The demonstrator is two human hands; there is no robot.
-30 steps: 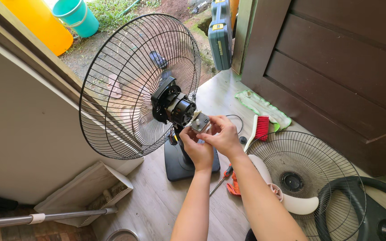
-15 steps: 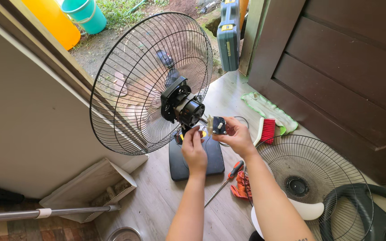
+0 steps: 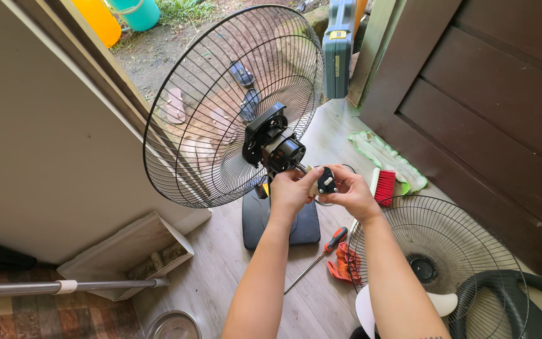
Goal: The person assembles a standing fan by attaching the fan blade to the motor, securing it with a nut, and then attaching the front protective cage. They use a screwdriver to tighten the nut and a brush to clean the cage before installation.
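Grey wood-look plank floor (image 3: pixel 221 276). On it: black fan base (image 3: pixel 280 223), red-handled screwdriver (image 3: pixel 316 257), orange cloth (image 3: pixel 344 262), detached fan grille (image 3: pixel 434 263), red brush (image 3: pixel 382 185), green-edged rag (image 3: pixel 387 157), steel bowl (image 3: pixel 174 325).

your left hand (image 3: pixel 291 188) hid the fan's motor shaft tip. the small black part (image 3: pixel 327 181) was too small to identify. the loose grille (image 3: pixel 472 251) and black hose (image 3: pixel 509 301) ran off frame.
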